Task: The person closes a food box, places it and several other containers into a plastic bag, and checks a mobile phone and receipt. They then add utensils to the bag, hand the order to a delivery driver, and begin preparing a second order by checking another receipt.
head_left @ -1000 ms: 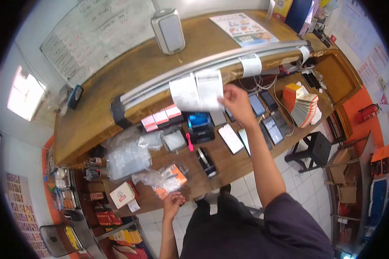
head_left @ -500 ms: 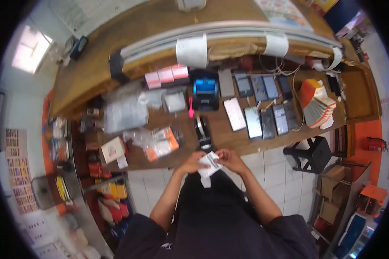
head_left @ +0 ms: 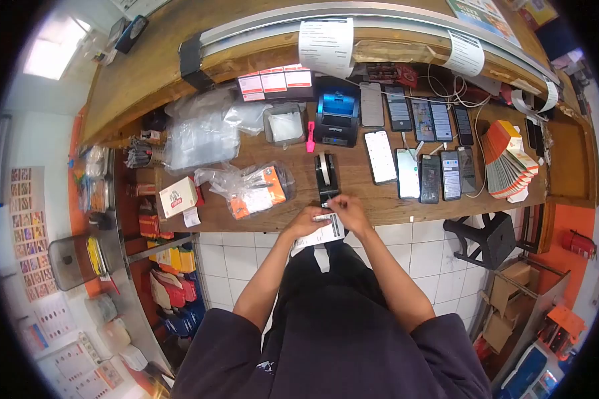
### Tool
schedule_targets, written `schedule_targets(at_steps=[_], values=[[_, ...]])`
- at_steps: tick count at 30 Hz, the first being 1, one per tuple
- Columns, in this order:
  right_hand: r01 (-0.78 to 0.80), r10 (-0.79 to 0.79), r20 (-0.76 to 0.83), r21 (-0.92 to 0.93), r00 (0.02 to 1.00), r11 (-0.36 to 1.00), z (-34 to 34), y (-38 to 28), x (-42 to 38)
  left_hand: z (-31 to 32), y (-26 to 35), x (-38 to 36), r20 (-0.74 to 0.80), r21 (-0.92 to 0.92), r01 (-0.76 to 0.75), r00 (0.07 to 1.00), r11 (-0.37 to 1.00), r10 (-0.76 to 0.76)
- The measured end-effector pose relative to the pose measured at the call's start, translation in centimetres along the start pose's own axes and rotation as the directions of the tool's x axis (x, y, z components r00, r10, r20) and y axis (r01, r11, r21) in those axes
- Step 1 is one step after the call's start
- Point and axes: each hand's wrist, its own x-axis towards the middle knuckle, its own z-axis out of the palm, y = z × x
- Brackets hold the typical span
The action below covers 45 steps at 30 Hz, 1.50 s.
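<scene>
My left hand is closed on a white printed paper slip, held over my lap by the table's front edge. A narrow white strip hangs below the slip. Close beside it, my right hand has its fingertips pinched together at the near end of a black tape dispenser. Anything between those fingertips is too small to make out. Behind the dispenser stand a black and blue label printer and a pink tool.
Several phones lie to the right, with cables and a fanned stack of orange-white cartons. Leftward are a plastic-wrapped orange package, a small box and clear bags. A black stool stands on the floor at right.
My right hand has shifted from the slip toward the near end of the tape dispenser. The left hand keeps the slip, now turned and lower. The whole view has shifted slightly.
</scene>
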Motion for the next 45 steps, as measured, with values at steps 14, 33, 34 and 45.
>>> schedule_targets(at_steps=[14,33,34,45], values=[[-0.498,0.487,0.155,0.039,0.860,0.866,-1.1,7.1,-9.6,3.9,-0.8,1.0,-0.189,-0.184,-0.075,0.981,0.980,0.040],[0.347,-0.206,0.291,-0.605,0.934,0.717,15.2,-5.5,7.9,-10.1,-8.9,-11.9,-0.959,0.279,-0.155,0.012,0.948,0.285],[0.286,-0.172,0.231,-0.687,0.958,0.668,16.0,-5.6,8.9,-10.8,-9.8,-11.4,-0.945,0.310,-0.267,0.021,0.912,0.328],[0.558,-0.179,0.608,-0.520,0.774,0.647,23.1,-10.7,12.3,-16.1,-13.6,-14.7,-0.880,-0.015,-0.401,0.440,0.916,0.178]])
